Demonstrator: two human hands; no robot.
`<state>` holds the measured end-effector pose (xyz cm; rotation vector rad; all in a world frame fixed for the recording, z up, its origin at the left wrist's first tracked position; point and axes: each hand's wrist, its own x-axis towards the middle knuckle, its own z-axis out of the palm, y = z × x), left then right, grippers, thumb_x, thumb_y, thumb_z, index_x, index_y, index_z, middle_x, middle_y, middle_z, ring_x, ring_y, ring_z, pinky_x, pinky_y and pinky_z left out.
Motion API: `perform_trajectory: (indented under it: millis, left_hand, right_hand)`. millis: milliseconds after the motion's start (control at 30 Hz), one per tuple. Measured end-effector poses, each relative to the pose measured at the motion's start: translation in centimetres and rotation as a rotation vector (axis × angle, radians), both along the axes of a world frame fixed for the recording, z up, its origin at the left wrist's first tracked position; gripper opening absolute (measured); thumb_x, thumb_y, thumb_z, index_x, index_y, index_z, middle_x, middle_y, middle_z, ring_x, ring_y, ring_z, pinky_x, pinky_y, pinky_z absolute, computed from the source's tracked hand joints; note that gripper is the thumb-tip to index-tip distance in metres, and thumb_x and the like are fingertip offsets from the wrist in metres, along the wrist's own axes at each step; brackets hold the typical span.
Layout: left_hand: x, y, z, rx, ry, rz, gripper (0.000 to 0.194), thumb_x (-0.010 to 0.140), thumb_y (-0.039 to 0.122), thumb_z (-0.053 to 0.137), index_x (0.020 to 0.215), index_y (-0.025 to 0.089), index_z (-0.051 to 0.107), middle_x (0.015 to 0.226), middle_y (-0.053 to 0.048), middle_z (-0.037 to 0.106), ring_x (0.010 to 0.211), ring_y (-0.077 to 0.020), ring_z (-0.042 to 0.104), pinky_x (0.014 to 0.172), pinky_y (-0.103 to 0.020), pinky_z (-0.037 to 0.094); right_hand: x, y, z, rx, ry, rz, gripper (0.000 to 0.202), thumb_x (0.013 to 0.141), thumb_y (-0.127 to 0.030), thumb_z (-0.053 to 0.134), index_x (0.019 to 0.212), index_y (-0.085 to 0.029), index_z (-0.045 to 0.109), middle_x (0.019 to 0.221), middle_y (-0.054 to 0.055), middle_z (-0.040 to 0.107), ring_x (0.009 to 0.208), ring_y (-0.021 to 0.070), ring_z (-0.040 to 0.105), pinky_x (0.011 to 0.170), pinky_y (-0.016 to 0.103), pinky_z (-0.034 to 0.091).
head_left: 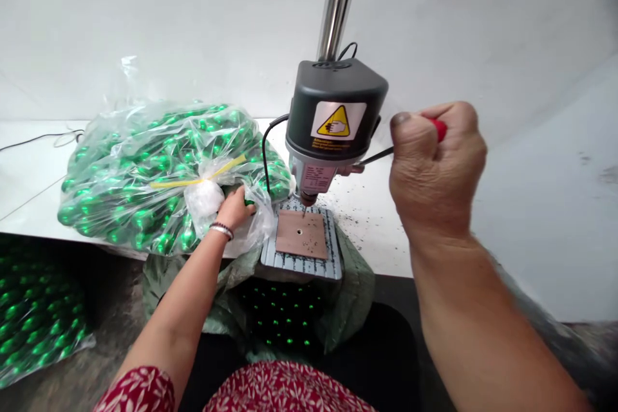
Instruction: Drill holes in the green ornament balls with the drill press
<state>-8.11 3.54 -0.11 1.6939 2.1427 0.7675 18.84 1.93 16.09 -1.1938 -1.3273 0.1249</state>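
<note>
My right hand point(437, 167) is wrapped round the red knob point(440, 129) of the feed lever on a small bench drill press point(335, 112). At the opening of a clear plastic bag point(203, 135) full of shiny green balls is my left hand point(235, 208), its fingers closed on a green ball point(249, 202) that shows only in part. Under the drill bit point(304, 211) lies a square brown board point(302, 235) with a small hole, on the ribbed metal base point(302, 266). The bit stands above the board.
Dark shavings are scattered on the white table point(371, 219). Below the drill base hangs an open green woven sack point(355, 290) with many green balls inside. Another bag of green balls point(38, 315) stands on the floor at left. A steel column point(340, 6) rises behind the drill.
</note>
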Motion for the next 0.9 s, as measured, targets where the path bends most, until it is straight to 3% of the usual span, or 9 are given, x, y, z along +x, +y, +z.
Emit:
perform_trajectory:
  millis: [100,233,300,400,500,567,667,767,900]
  left_hand:
    - [1.2,-4.4,1.0,0.103,-0.314,-0.032,0.056,0.08,0.036,0.069,0.132,0.02,0.054,0.125,-0.012,0.066,0.109,-0.0262,0.064,0.097,-0.039,0.049]
    - [3.3,-9.9,1.5,0.024,-1.012,-0.175,0.071,0.076,0.054,0.07,0.135,0.029,0.041,0.105,-0.005,0.067,0.076,-0.0164,0.061,0.066,-0.028,0.045]
    - [4.6,-11.4,1.3,-0.034,-1.218,-0.22,0.075,0.07,0.059,0.074,0.133,0.031,0.042,0.106,-0.006,0.067,0.07,-0.0141,0.057,0.059,-0.026,0.039]
    - [6.6,-11.9,0.8,-0.072,-1.358,-0.214,0.077,0.069,0.07,0.072,0.13,0.032,0.045,0.112,-0.008,0.066,0.067,-0.0127,0.052,0.058,-0.027,0.037]
    - [8.1,-11.6,0.1,-0.104,-1.359,-0.174,0.076,0.074,0.079,0.062,0.131,0.032,0.043,0.111,-0.007,0.065,0.073,-0.0151,0.056,0.061,-0.028,0.043]
    - [8.5,-11.3,-0.3,-0.135,-1.284,-0.145,0.072,0.077,0.074,0.062,0.131,0.032,0.041,0.108,-0.005,0.065,0.078,-0.0164,0.061,0.065,-0.029,0.046]
    - [8.3,-10.6,-0.6,-0.115,-0.96,-0.106,0.064,0.077,0.054,0.073,0.127,0.027,0.043,0.108,-0.003,0.064,0.088,-0.017,0.064,0.077,-0.031,0.052]
    - [7.8,-9.6,-0.3,-0.02,-0.599,-0.165,0.057,0.073,0.037,0.077,0.123,0.021,0.054,0.118,-0.006,0.066,0.109,-0.0216,0.063,0.101,-0.037,0.049]
    - [7.6,-7.9,0.3,-0.001,-0.429,-0.241,0.055,0.075,0.032,0.074,0.127,0.02,0.061,0.131,-0.01,0.066,0.123,-0.0274,0.061,0.112,-0.043,0.044]
  right_hand:
    - [0.1,0.2,-0.2,0.021,-0.01,0.007,0.02,0.091,-0.026,0.061,0.079,-0.016,0.049,0.064,-0.007,0.042,0.061,0.0042,0.033,0.06,0.022,0.031]
    - [0.2,0.5,-0.3,0.065,-0.04,0.014,0.021,0.092,-0.029,0.059,0.08,-0.016,0.049,0.066,-0.007,0.044,0.063,0.004,0.034,0.064,0.022,0.033]
    - [0.1,0.6,0.1,0.038,-0.027,0.021,0.023,0.093,-0.027,0.057,0.076,-0.017,0.045,0.064,-0.008,0.04,0.062,0.0036,0.032,0.064,0.022,0.032]
    - [-0.1,0.6,1.0,-0.03,0.001,0.045,0.027,0.093,-0.022,0.056,0.072,-0.018,0.039,0.064,-0.008,0.038,0.063,0.003,0.032,0.067,0.021,0.033]
    - [-0.2,0.7,1.5,-0.073,-0.014,0.059,0.027,0.094,-0.022,0.055,0.073,-0.018,0.038,0.067,-0.008,0.037,0.066,0.0026,0.033,0.071,0.021,0.034]
    - [-0.1,0.9,1.5,-0.074,-0.031,0.064,0.026,0.095,-0.024,0.054,0.075,-0.018,0.038,0.068,-0.009,0.037,0.067,0.0026,0.033,0.072,0.021,0.034]
    - [0.1,1.1,1.2,-0.056,-0.02,0.092,0.027,0.095,-0.025,0.054,0.076,-0.019,0.038,0.068,-0.009,0.038,0.067,0.0031,0.032,0.074,0.021,0.036]
    - [0.1,1.1,1.1,-0.053,0.001,0.126,0.028,0.095,-0.026,0.056,0.076,-0.019,0.037,0.067,-0.008,0.038,0.067,0.0035,0.031,0.074,0.021,0.035]
    - [-0.1,0.7,1.5,-0.087,0.003,0.105,0.03,0.096,-0.024,0.055,0.074,-0.02,0.034,0.067,-0.008,0.037,0.067,0.0034,0.03,0.072,0.021,0.032]
